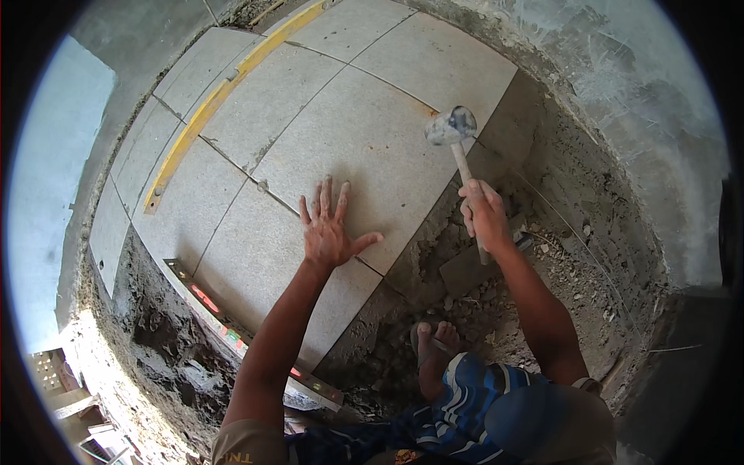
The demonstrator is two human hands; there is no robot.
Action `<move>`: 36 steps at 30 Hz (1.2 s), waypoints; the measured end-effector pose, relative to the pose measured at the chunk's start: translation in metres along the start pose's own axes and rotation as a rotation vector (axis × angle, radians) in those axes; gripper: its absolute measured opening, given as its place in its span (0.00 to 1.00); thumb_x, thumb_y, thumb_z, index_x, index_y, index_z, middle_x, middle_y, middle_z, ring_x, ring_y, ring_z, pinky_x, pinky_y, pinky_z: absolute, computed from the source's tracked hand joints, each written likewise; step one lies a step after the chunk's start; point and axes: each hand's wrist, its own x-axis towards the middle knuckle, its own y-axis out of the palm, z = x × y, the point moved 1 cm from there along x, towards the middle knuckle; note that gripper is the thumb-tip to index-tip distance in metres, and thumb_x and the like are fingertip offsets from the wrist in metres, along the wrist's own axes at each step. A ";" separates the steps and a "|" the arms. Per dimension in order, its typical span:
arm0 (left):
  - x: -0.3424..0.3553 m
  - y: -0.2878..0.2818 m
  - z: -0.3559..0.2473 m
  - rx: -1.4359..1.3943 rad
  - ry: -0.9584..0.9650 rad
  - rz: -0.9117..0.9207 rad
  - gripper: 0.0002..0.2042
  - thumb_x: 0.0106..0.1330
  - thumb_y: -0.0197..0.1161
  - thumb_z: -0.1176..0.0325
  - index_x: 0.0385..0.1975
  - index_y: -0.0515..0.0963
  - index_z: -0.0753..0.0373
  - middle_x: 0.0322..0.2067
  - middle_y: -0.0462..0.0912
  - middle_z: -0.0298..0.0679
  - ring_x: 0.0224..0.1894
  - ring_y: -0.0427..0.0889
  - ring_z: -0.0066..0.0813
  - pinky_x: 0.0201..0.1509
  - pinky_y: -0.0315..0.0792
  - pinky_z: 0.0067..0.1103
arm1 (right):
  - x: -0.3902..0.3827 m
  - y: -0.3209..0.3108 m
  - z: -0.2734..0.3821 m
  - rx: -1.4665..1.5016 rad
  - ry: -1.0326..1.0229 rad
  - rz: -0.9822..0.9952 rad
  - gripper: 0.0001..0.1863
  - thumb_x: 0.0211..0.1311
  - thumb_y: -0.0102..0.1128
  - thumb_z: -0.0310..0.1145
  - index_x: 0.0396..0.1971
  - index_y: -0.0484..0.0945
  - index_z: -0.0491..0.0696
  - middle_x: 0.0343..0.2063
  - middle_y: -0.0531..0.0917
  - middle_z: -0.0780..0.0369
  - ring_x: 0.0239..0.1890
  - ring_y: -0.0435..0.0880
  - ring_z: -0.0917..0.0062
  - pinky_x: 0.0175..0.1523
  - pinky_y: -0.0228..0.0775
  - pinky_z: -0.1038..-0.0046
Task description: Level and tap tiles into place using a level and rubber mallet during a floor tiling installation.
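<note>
Beside speckled tiles (387,182), the right hand (487,217) grips a barrel-headed mallet (461,161).

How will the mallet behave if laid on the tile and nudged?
The mallet is probably head-heavy, given its bulky head on a slim handle. It likely won't flex: the handle looks straight and rigid. The head's rounded side could let it roll a little, though the long handle should limit that.

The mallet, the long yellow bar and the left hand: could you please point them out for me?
Mallet (463,161), head view: upper part of its handle.
Long yellow bar (209,108), head view: face, around mid-length.
Left hand (326,234), head view: back of it.
</note>
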 end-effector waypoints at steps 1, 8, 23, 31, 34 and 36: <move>0.011 0.002 0.014 0.014 -0.023 -0.040 0.66 0.50 0.52 0.11 0.82 0.52 0.57 0.82 0.44 0.56 0.85 0.40 0.54 0.82 0.31 0.58 | 0.013 0.007 0.006 0.145 0.057 0.051 0.27 0.83 0.45 0.56 0.38 0.76 0.44 0.19 0.71 0.68 0.17 0.69 0.83 0.22 0.62 0.72; 0.029 0.015 0.026 0.047 -0.083 0.040 0.68 0.51 0.53 0.12 0.83 0.46 0.60 0.82 0.40 0.58 0.85 0.36 0.55 0.83 0.29 0.57 | 0.101 0.046 -0.016 0.073 0.346 0.140 0.31 0.80 0.46 0.63 0.39 0.76 0.44 0.17 0.69 0.70 0.12 0.64 0.83 0.18 0.61 0.73; 0.017 0.017 0.016 0.029 0.039 -0.010 0.65 0.53 0.58 0.16 0.82 0.50 0.60 0.82 0.43 0.59 0.84 0.36 0.57 0.81 0.27 0.60 | 0.048 0.053 -0.039 -0.160 -0.016 0.041 0.28 0.82 0.46 0.56 0.38 0.77 0.42 0.20 0.74 0.60 0.24 0.77 0.68 0.32 0.69 0.61; -0.013 0.017 -0.044 -0.086 0.320 0.118 0.62 0.51 0.57 0.15 0.81 0.57 0.54 0.82 0.47 0.55 0.84 0.41 0.56 0.81 0.29 0.62 | -0.059 0.011 -0.023 -0.323 -0.029 -0.013 0.22 0.83 0.49 0.50 0.38 0.74 0.45 0.21 0.75 0.56 0.23 0.77 0.61 0.32 0.68 0.57; -0.015 0.018 -0.040 -0.079 0.311 0.110 0.60 0.53 0.55 0.16 0.80 0.59 0.54 0.81 0.48 0.55 0.84 0.41 0.55 0.81 0.29 0.62 | -0.082 0.007 -0.024 -0.290 -0.164 -0.064 0.20 0.83 0.49 0.49 0.38 0.73 0.46 0.21 0.77 0.54 0.23 0.79 0.57 0.29 0.67 0.57; -0.017 0.022 -0.039 -0.072 0.329 0.058 0.55 0.59 0.53 0.19 0.80 0.60 0.54 0.81 0.49 0.55 0.84 0.42 0.55 0.81 0.31 0.62 | -0.093 0.007 -0.027 -0.356 -0.150 -0.075 0.18 0.82 0.51 0.47 0.40 0.72 0.46 0.22 0.79 0.51 0.26 0.82 0.50 0.30 0.69 0.54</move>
